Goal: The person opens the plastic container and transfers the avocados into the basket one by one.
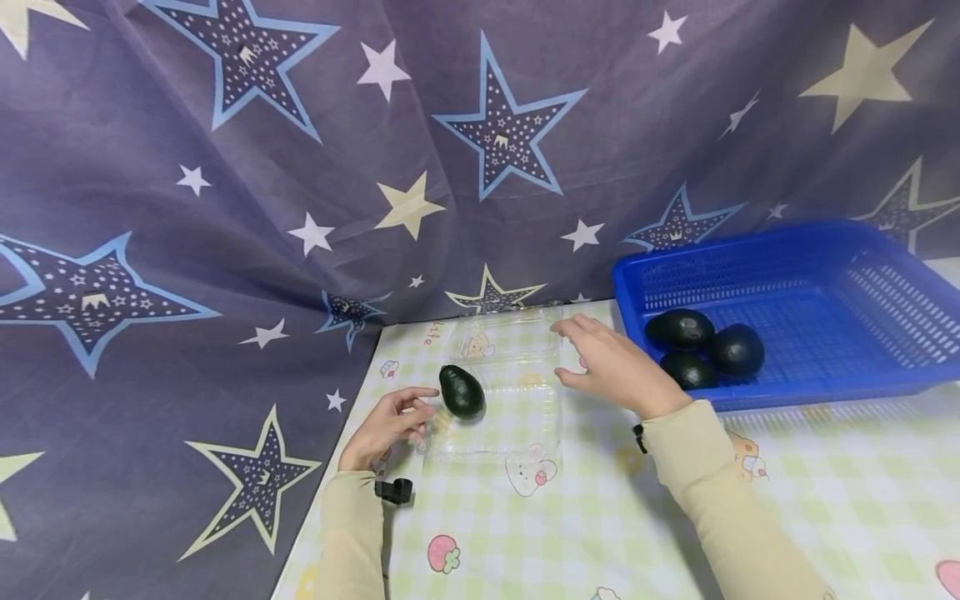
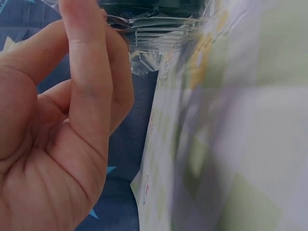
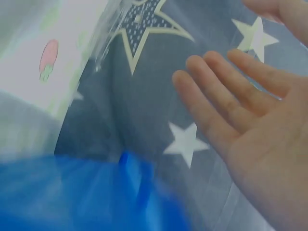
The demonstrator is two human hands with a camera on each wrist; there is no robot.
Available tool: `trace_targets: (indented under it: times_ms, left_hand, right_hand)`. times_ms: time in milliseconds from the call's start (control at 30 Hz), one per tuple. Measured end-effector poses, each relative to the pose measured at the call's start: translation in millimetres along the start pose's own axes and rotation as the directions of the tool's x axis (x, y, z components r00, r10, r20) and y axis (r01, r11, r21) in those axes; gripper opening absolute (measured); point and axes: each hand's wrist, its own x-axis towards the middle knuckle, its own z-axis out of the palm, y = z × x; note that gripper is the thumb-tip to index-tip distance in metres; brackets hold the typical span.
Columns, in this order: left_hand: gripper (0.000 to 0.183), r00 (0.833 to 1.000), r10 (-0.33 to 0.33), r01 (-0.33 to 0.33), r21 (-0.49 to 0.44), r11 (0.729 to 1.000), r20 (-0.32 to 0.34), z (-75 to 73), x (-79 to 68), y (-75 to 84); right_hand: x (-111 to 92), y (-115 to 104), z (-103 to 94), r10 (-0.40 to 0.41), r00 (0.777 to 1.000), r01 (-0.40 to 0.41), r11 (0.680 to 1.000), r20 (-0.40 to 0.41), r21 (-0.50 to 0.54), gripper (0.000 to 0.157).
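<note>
A clear plastic clamshell box (image 1: 517,421) lies on the table with its lid (image 1: 517,333) folded back towards the curtain. One dark green avocado (image 1: 461,392) sits in its left part. My left hand (image 1: 393,427) is at the box's left side, index finger stretched towards the avocado and the other fingers loosely bent. In the left wrist view, its fingertips are by the ridged plastic wall (image 2: 159,36); whether they touch it I cannot tell. My right hand (image 1: 611,362) hovers beside the lid's right edge, fingers spread and holding nothing; its palm (image 3: 269,144) shows in the right wrist view.
At the right stands a blue perforated basket (image 1: 825,387) with a group of avocados (image 1: 738,350) in its left corner. A star-patterned curtain (image 1: 420,275) hangs behind and to the left. Under everything is a checked tablecloth (image 1: 570,533).
</note>
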Motion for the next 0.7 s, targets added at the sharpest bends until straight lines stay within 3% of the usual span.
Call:
trace_targets:
  times_ms: [300,700]
  left_hand:
    - [0.049,1.000,-0.007,0.006,-0.032,0.999,-0.015,2.6,0.1,0.6]
    - [0.047,1.000,-0.002,0.002,0.006,1.000,-0.025,1.7,1.5,-1.3]
  right_hand:
    - [19.9,-21.6,22.7,-0.030,0.999,0.029,0.999,0.017,0.033,0.055]
    - [34.0,-42.6,51.8,-0.062,0.998,0.061,0.998,0.026,0.033,0.053]
